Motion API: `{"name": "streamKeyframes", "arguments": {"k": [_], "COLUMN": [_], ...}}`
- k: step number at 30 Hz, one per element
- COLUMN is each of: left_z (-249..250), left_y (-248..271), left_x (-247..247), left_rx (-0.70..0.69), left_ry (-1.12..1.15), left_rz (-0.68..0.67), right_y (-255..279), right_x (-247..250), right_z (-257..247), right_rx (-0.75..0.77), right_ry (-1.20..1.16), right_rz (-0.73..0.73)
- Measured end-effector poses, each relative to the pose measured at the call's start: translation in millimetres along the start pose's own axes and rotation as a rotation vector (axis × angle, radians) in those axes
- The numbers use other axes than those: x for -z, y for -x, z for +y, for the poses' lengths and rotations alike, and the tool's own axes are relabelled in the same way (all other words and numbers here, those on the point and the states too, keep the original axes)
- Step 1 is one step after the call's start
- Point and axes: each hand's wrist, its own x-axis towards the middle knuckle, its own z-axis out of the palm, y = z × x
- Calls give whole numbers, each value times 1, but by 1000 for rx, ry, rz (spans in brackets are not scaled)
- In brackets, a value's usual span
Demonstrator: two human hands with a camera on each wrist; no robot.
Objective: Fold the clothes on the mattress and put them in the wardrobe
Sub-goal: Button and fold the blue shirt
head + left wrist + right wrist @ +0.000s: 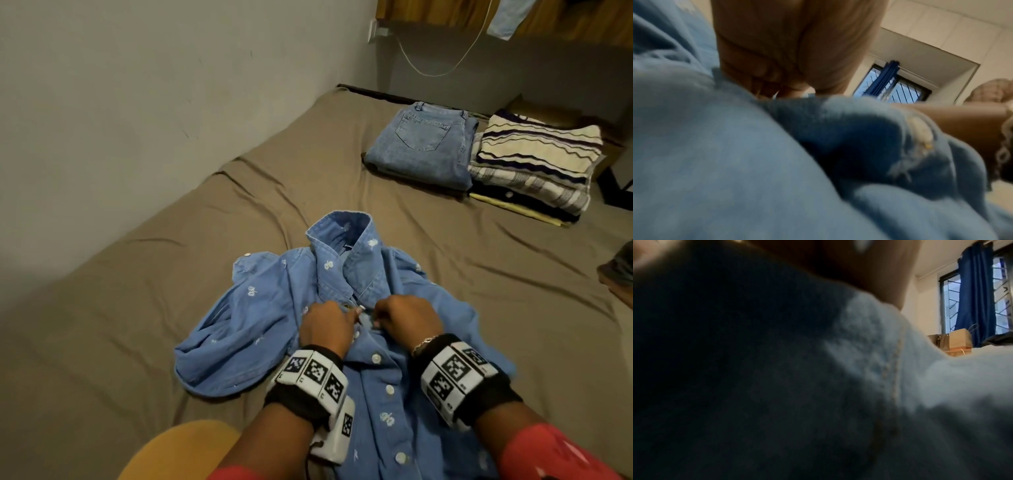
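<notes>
A blue denim shirt [274, 308] with small white embroidery lies face up on the brown mattress [171, 240], collar pointing away from me. Both hands work at its front placket just below the collar. My left hand [329, 325] pinches the left edge of the placket by a button. My right hand [400, 318] has its fingers curled on the right edge. In the left wrist view the shirt fabric [715, 162] fills the frame under my left hand [789, 65]. The right wrist view shows the shirt fabric [879, 353], dark and blurred.
Folded jeans [424, 147] and a stack of folded striped clothes [534, 164] sit at the far right of the mattress. A grey wall [137, 102] runs along the left. A white cable [445, 65] hangs at the back. My knee [185, 448] is at the near edge.
</notes>
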Motion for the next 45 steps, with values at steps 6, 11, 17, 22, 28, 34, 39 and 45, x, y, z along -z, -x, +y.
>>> {"name": "streamKeyframes", "arguments": {"k": [6,11,17,22,28,34,39,45], "left_z": [2,2,2,-3,-5,4,6,7], "left_y": [1,6,13,16,12,23,29,29], "left_x": [-9,-4,-9,-6,11,34,39,38], "left_rx": [8,10,-4,43,-28,-121,-187,-211], "left_ry": [-152,-64,-90,107,763,1186,1211,1102], "left_rz": [-24,-49,17,61,196,100,96,231], "right_y": [-7,-4,5,1,9,22,22,26], "right_x": [-13,-13,-9,-5,13,44,52,48], "right_z": [-6,-2,0,-4,-2,-23,-49,-59], "right_rx": [-29,-37,-111,-154,-179,-69,4,-22], "right_ry": [137,76,-67,-109,-457,-944,-863,-470], "right_rz": [-83,-104,-85,-72,149,317,404,561]}}
